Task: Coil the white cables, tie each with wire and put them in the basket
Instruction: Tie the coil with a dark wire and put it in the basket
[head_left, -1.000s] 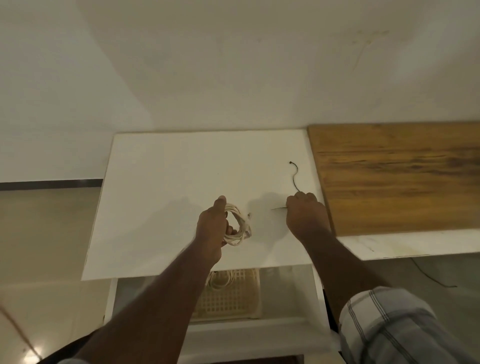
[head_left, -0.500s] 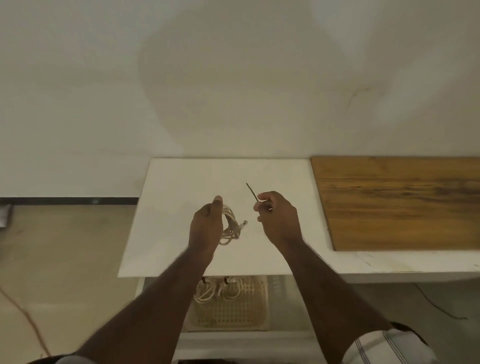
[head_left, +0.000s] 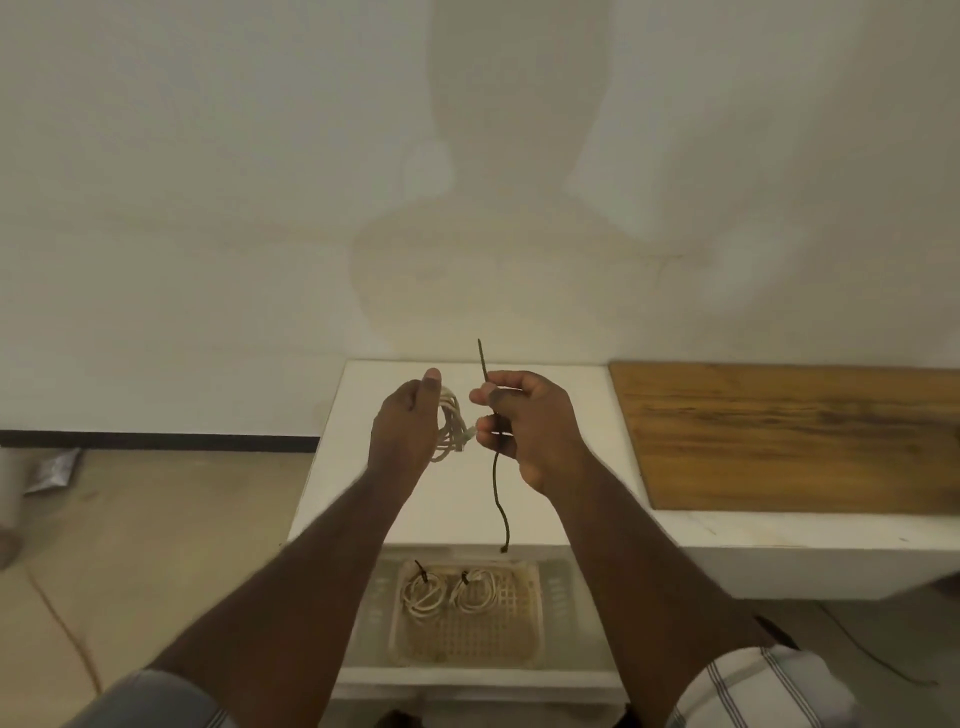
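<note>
Left hand (head_left: 408, 423): I saw its grip curled round the coil (head_left: 451, 428), held above the white bench (head_left: 561, 405).
Wire (head_left: 496, 467): dark, upright, one end above my fingers, the other hanging toward the basket (head_left: 530, 613).
Right hand (head_left: 530, 428): grip pinching the wire, just beside the coil.
Basket: below the bench edge, two tied coils (head_left: 452, 592) lay inside.
Board (head_left: 789, 436): wooden, flat on the right.

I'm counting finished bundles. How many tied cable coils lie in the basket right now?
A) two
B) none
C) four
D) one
A: two white coils, each with a dark tie, lie side by side in the basket; a third coil is in the left hand.
</note>
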